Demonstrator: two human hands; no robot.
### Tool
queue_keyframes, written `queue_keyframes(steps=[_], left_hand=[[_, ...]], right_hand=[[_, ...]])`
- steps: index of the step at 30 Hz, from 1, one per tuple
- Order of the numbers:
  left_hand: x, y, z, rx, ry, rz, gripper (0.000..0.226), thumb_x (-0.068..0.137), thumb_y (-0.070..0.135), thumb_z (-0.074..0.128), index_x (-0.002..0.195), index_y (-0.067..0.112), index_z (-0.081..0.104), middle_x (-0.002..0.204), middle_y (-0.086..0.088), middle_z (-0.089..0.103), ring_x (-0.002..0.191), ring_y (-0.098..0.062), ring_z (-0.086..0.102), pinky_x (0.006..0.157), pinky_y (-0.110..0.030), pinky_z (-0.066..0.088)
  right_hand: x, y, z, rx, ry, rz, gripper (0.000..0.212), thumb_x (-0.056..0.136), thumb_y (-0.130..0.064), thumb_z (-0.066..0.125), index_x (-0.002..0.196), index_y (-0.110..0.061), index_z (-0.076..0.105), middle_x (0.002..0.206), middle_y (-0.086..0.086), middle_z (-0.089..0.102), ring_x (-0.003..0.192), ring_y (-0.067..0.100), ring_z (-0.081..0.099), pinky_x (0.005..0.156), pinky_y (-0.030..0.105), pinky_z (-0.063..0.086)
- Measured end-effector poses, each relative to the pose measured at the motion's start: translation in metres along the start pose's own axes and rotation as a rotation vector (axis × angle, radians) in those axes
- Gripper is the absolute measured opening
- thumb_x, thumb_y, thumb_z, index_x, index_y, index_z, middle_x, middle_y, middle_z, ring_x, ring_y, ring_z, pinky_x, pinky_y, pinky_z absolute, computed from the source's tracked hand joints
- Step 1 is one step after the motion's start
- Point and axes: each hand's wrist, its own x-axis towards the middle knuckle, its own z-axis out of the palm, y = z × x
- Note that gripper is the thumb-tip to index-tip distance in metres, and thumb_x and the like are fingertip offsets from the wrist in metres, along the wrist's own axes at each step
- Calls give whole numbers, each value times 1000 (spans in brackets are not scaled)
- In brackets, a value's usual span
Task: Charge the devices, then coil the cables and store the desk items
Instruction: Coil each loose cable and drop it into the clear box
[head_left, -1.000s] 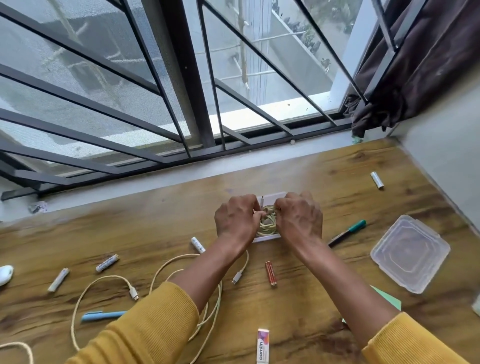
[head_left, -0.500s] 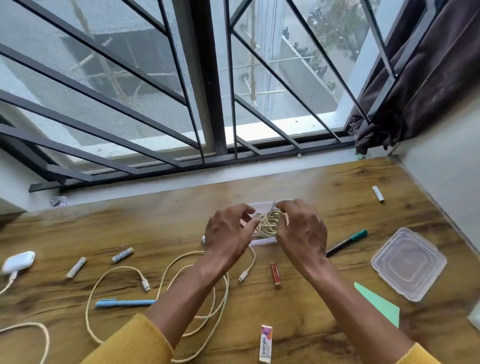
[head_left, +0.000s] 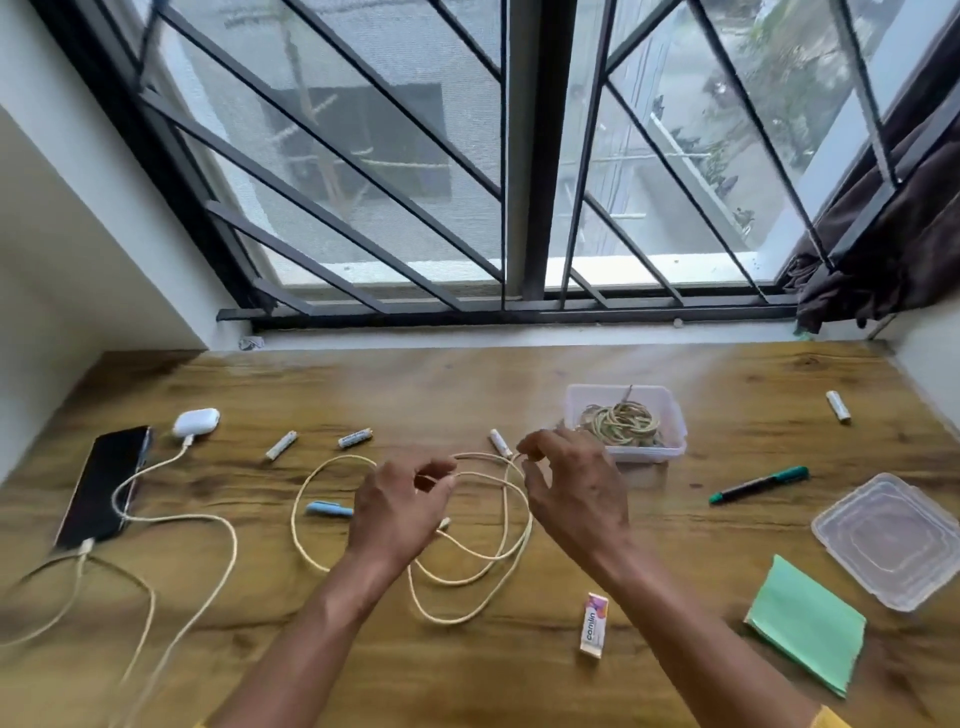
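Head view, loose cable: The cream cable (head_left: 498, 525) lay in big messy loops in the middle of the counter (head_left: 467, 379), at about 6 o'clock from the window.
How it will handle: It looked light, thin and floppy. It would bend any way and could tangle. A good place to hold it seemed to be near one end, so the loops can be wound one by one.
Left hand: The left hand (head_left: 400, 512) was over the cable, at 9 o'clock from the right hand. Its thumb and first finger were curled close together, pinching a strand near the top of the loop.
Right hand: The right hand (head_left: 574, 493) had its fingers (head_left: 530, 449) bent and a little apart. The fingertips pinched the cable near its top bend, though blur made this hard to see.
Box: A clear box (head_left: 675, 415) with rubber bands (head_left: 623, 423) sat at 1 o'clock from the right hand. Its lid (head_left: 891, 538) lay well apart, at 3 o'clock.
Charging things: A phone (head_left: 106, 483) and a white case (head_left: 196, 422) were plugged in at 9 o'clock.
Other bits: Batteries (head_left: 355, 437), a green pen (head_left: 758, 484), an eraser (head_left: 594, 625) and green paper (head_left: 805, 623) were not yet put away.
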Motion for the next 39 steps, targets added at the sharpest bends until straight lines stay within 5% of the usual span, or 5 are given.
queue_keyframes(steps=[17,23,27,34,39], left_hand=[[-29,-66,-32,34,-62,-130,31,91,11,75,118,26,79,117,8,77,108,-11,70,98,-22,50],[-23,-65,-29,53,-148,-69,31,92,14,74,119,30,78,117,13,75,109,-6,67,97,-20,49],[-17,-67,-27,-85,-183,-120,25,91,17,76,108,35,80,104,21,77,97,0,70,91,-25,57],[-11,-33,-22,-725,-159,-308,30,109,31,55,102,15,79,93,-3,81,75,-17,70,66,-32,57],[-13,-11,-23,-867,-13,-71,18,101,22,67,93,11,79,76,-3,73,69,-14,64,65,-29,54]], right_hand=[[-26,-43,60,-188,-486,48,32,93,-47,63,123,-37,64,131,-12,59,133,18,48,101,39,48],[-27,-61,65,-301,-410,-17,23,95,-47,62,112,-34,70,123,-11,68,125,15,55,82,28,34],[-25,-55,61,-123,-348,41,16,83,-43,64,93,-33,72,96,-12,73,100,17,64,80,35,53],[-16,-66,21,467,-131,164,11,83,-29,78,78,-21,73,70,-5,68,65,6,57,66,34,50],[-23,-69,2,680,-243,176,15,96,-19,75,86,-7,73,76,18,68,67,14,52,65,32,43]])
